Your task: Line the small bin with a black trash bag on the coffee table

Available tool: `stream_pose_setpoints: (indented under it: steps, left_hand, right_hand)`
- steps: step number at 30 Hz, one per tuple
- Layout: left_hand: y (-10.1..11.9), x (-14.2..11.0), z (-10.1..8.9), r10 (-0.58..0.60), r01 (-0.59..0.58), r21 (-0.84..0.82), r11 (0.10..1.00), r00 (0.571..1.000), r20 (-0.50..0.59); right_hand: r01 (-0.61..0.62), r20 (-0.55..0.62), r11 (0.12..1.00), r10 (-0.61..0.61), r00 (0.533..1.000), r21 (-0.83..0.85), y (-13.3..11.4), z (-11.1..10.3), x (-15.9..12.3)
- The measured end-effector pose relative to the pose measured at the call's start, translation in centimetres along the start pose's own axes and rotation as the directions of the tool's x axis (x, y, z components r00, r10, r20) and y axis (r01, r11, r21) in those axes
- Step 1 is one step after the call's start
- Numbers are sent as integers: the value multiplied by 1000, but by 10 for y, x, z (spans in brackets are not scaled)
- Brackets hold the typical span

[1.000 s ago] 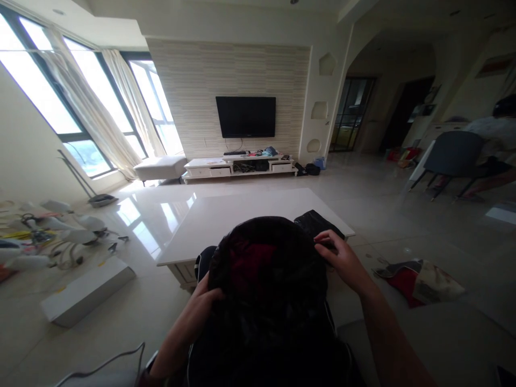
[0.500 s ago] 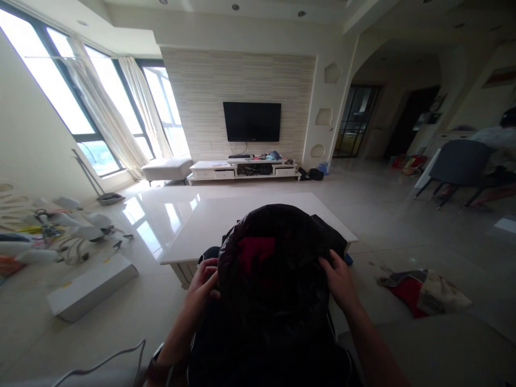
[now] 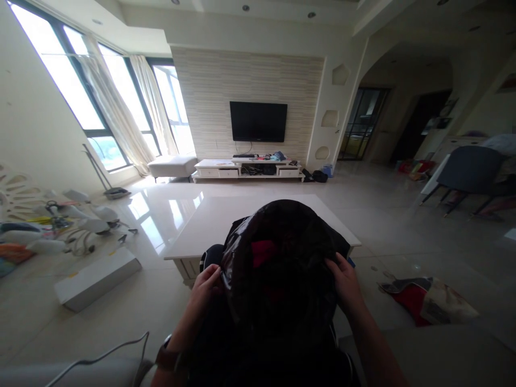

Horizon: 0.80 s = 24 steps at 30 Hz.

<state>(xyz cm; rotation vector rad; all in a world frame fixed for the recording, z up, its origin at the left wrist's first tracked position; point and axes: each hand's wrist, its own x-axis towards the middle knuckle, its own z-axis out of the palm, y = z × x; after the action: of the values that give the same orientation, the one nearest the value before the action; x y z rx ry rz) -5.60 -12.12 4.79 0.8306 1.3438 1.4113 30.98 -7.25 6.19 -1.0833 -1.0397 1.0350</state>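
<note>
while both hands [image 3: 207, 282] [image 3: 344, 280] hold the bag's rim [image 3: 284, 208], floor [image 3: 161, 303] flanks them.

We hold our left forearm [image 3: 183, 330] and right forearm [image 3: 368, 333] forward, well apart; our left grip [image 3: 207, 284] pinches thumb to fingers, our right grip [image 3: 345, 279] curls inward likewise.

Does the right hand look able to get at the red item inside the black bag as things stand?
Probably yes: the black bag gapes open, and the red item shows inside. The right hand is holding the black bag's edge, though, and would likely have to let go first.
</note>
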Motion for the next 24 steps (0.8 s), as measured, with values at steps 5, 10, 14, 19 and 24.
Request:
stream_pose_setpoints:
  steps: [5,10,14,19,24]
  left_hand:
    - [12,-6,7,280,-247,162,955,932,-230]
    - [39,-38,22,279,-288,-224,931,958,-70]
    - [38,-53,39,195,-198,-166,966,980,-32]
    - [17,-46,49,188,-209,-81,975,959,-214]
    - [7,-43,49,284,-293,-11,956,934,-219]
  right_hand:
    - [17,-18,999,-17,1000,-44,6,-2,4]
    - [90,-27,979,-97,995,-185,7,0,0]
    - [169,10,932,-175,985,-322,5,12,-8]
    - [272,137,829,-235,962,-489,3,21,-8]
    - [599,257,420,-628,734,-682,-18,51,-29]
